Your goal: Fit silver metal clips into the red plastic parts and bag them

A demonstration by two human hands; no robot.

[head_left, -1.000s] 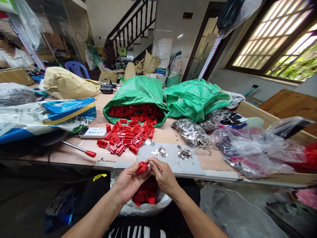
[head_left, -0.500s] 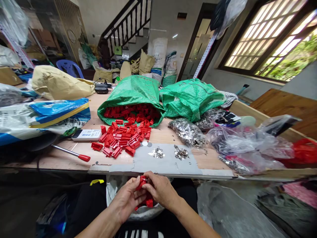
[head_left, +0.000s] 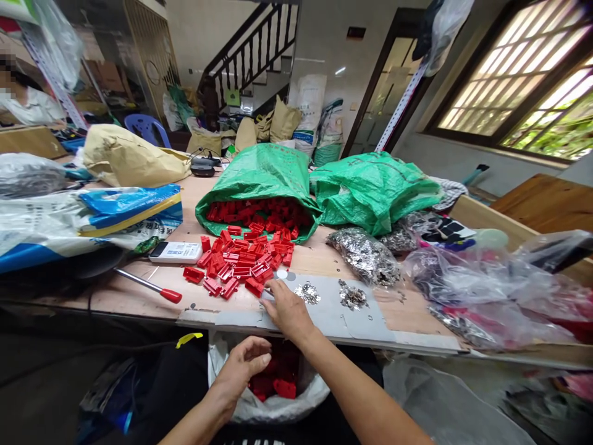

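Observation:
My right hand (head_left: pixel 291 309) reaches over the table edge, thumb and fingers apart, with nothing visible between them. Just left of its fingertips lies a red plastic part (head_left: pixel 254 286), one of a loose pile of small box-shaped red parts (head_left: pixel 243 269). Below the edge, my left hand (head_left: pixel 243 369) hovers with bent, parted fingers and holds nothing I can see. Beside it, a white sack (head_left: pixel 306 405) in front of my body contains more red parts (head_left: pixel 283 388). On a grey sheet (head_left: pixel 324 321) rest two heaps of small shiny metal pieces (head_left: pixel 308 293).
A green sack (head_left: pixel 259 170) spills red parts toward me, with a second green sack (head_left: pixel 370 185) beside it. A bag of metal pieces (head_left: pixel 364 256) and clear plastic bags (head_left: pixel 482 278) lie right. A red-handled lever (head_left: pixel 151 285) juts out left. A person (head_left: pixel 34 105) is at far left.
My hands have parted. The red part they held is gone from view. My right hand has moved up to the pile; my left stays low, its fingers loosened. The view has shifted left.

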